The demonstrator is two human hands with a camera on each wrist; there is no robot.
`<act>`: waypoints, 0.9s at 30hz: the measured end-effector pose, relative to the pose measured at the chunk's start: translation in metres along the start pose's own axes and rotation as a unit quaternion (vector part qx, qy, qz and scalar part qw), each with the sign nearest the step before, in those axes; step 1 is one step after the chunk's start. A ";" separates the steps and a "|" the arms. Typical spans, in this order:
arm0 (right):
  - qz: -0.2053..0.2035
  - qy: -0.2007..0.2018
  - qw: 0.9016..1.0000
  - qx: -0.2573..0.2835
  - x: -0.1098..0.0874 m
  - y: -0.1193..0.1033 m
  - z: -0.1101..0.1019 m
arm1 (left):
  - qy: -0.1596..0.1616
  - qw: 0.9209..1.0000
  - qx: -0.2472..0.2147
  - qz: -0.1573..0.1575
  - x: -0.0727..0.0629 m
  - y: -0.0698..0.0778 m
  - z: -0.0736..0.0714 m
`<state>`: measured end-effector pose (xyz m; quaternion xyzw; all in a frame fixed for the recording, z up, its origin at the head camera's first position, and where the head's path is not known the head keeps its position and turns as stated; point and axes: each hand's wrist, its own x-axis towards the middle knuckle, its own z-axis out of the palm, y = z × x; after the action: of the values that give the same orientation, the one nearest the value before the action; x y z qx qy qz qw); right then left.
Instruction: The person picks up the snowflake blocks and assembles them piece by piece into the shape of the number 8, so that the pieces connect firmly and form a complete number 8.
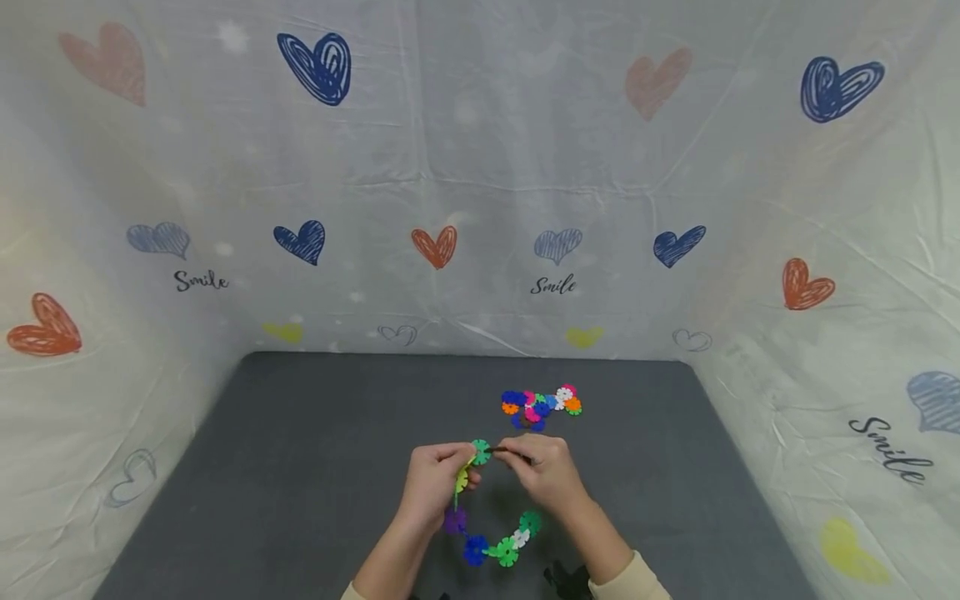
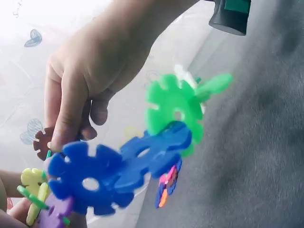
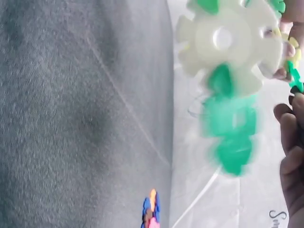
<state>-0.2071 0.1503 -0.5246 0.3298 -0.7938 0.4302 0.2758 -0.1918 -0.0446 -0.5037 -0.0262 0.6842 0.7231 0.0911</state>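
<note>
Left hand (image 1: 435, 482): pinching flower-disc chain (image 1: 476, 550) beside its green disc (image 1: 481, 451) | Right hand (image 1: 549, 472): pinching brown disc (image 2: 42, 142) at green disc's edge | Chain: curving between forearms | Disc cluster (image 1: 540, 408): on table (image 1: 315, 467), beyond hands

Near, a disc chain (image 1: 474, 550) curves between left hand (image 1: 433, 482) and right hand (image 1: 547, 473); far, a disc cluster (image 1: 539, 408) lies on the table (image 1: 315, 467).

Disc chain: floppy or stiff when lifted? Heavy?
The chain probably keeps its curve more than it droops, as its discs interlock at notched rims. Likely light: the discs look thin, and the left hand pinches it near one end. A joint could pop loose, since only slots visibly join them.
</note>
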 end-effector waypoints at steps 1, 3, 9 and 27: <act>0.007 -0.005 1.000 0.000 -0.001 0.001 -0.001 | -0.003 1.000 0.010 0.005 0.000 0.001 0.000; 0.034 -0.022 0.999 0.007 -0.002 0.003 -0.004 | -0.015 0.999 0.033 0.007 0.000 0.002 0.001; 0.116 -0.108 0.987 0.039 0.000 0.006 -0.018 | -0.085 0.993 0.082 -0.010 0.001 -0.001 -0.001; 0.406 -0.154 0.860 -0.267 -0.032 0.113 -0.041 | -0.005 0.989 -0.131 -0.061 0.015 -0.011 -0.008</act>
<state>-0.2671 0.2412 -0.5846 -0.0459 -0.9742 0.2190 0.0290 -0.2058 -0.0505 -0.5173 -0.0761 0.5801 0.7998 0.1340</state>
